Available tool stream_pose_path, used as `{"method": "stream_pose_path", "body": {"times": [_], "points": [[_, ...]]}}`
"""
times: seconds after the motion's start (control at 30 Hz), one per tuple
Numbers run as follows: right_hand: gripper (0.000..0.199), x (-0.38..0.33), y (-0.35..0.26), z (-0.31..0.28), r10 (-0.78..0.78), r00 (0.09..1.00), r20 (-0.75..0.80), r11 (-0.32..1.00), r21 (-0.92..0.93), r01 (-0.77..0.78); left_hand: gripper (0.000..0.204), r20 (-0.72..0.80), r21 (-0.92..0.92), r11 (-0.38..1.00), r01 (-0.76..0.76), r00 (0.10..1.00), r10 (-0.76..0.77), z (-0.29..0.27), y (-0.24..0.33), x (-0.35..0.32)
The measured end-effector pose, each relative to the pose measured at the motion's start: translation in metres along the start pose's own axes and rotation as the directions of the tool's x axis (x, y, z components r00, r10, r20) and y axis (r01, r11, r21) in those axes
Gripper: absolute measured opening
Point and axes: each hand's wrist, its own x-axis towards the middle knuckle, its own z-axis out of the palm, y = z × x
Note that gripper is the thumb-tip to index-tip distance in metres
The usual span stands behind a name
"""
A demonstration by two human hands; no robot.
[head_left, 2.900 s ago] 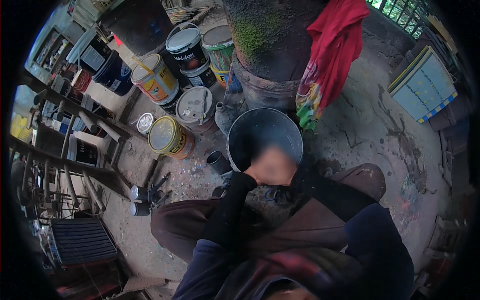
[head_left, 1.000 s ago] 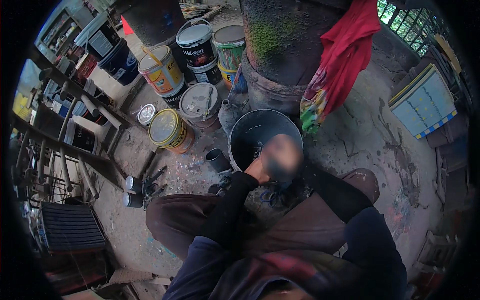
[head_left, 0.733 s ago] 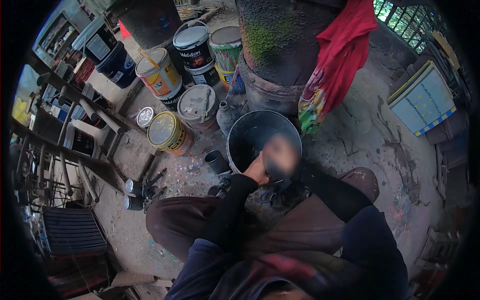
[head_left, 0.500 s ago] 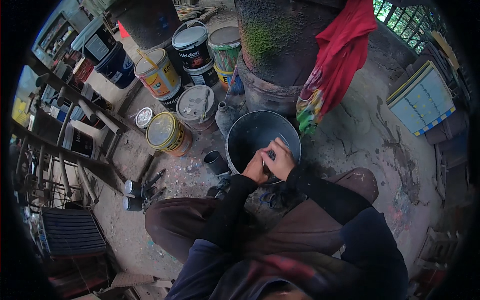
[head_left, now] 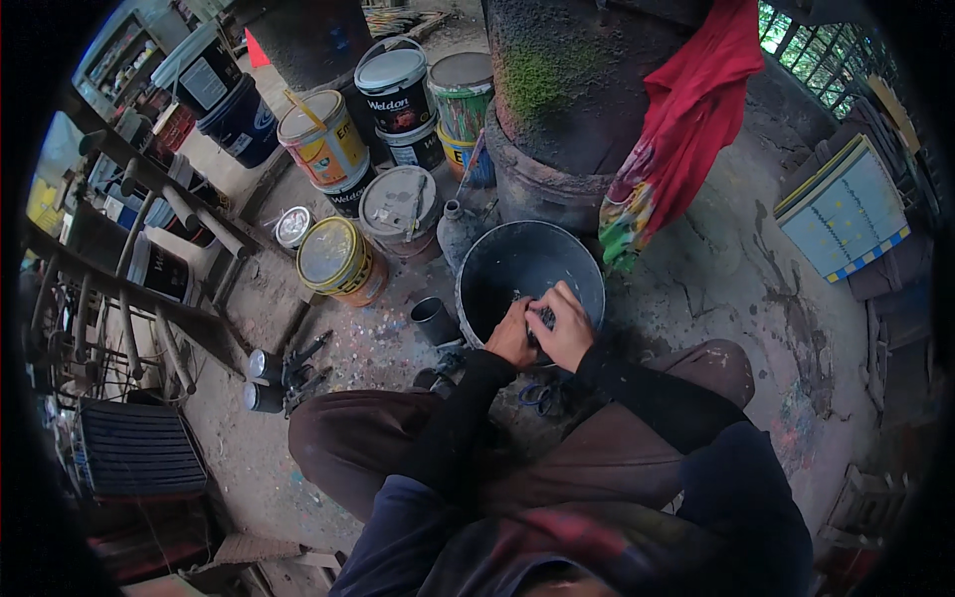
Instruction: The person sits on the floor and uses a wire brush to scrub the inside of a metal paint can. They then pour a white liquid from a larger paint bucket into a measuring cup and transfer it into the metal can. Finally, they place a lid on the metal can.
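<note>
Both of my hands meet over the near rim of a dark round bucket (head_left: 494, 267) on the floor before me. My left hand (head_left: 511, 335) is closed, its fingers curled around a small dark thing that it mostly hides. From the other side my right hand (head_left: 565, 326) presses its bent fingers and thumb onto that same dark thing (head_left: 546, 317). Its kind cannot be made out. Loose dark blue rings, like scissor handles (head_left: 535, 400), lie on the floor below the bucket, between my crossed legs.
Left of the bucket stand a dark cup (head_left: 434, 320), a grey bottle (head_left: 458, 231) and several paint cans, among them a yellow one (head_left: 343, 257). A red cloth (head_left: 686, 124) hangs from a large mossy drum (head_left: 552, 90) behind. Wooden stool legs (head_left: 149, 269) jut in at left.
The whole view has shifted slightly, so the surroundings sit a little further right. My hands stay together over the bucket, and my right fingers have moved slightly on the dark thing.
</note>
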Motion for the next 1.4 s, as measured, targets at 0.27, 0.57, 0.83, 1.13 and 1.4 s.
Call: {"method": "stream_pose_path", "body": {"times": [0.27, 0.57, 0.83, 1.13, 1.4], "points": [[0.014, -0.002, 0.01, 0.007, 0.017, 0.998, -0.057, 1.0, -0.001, -0.017, 0.07, -0.009, -0.05, 0.996, -0.068, 0.998, 0.067, -0.005, 0.005, 0.002], [0.014, -0.007, 0.002, 0.004, -0.132, 0.991, 0.007, 0.986, -0.107, 0.132, 0.084, 0.22, -0.257, 0.958, 0.126, 0.973, -0.069, -0.01, -0.001, 0.013], [0.015, -0.002, 0.004, 0.013, -0.135, 0.991, 0.007, 0.987, -0.089, 0.135, 0.079, 0.119, -0.089, 0.99, -0.107, 0.986, 0.117, 0.001, -0.024, 0.013], [0.017, 0.01, 0.019, 0.007, 0.165, 0.985, 0.055, 0.986, 0.022, -0.167, 0.081, 0.073, -0.126, 0.992, 0.02, 0.997, -0.011, 0.0, -0.011, 0.007], [0.014, 0.021, 0.034, -0.005, 0.236, 0.965, 0.117, 0.955, 0.158, -0.252, 0.08, 0.148, -0.035, 0.996, 0.083, 0.986, -0.077, -0.009, 0.015, 0.009]]}}
